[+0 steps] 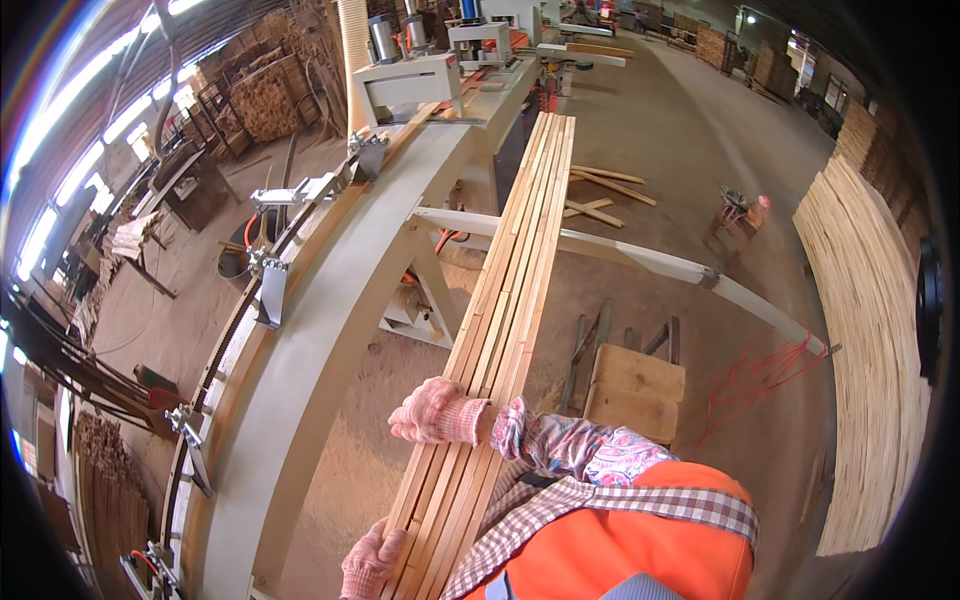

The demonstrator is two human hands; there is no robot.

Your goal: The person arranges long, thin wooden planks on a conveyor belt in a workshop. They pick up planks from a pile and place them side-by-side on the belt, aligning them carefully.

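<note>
My right hand (432, 412) lies flat on top of the long pale wood strips (505, 300) stacked beside the table (340, 290); my left hand (368, 562) curls round their near edge

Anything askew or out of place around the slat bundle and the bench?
The bundle of long wooden slats lies straight, with the right hand on top and the left hand at its near edge. Odd bits: loose offcut sticks scattered on the floor, and a tangle of red cord lying by the small wooden stool.
</note>
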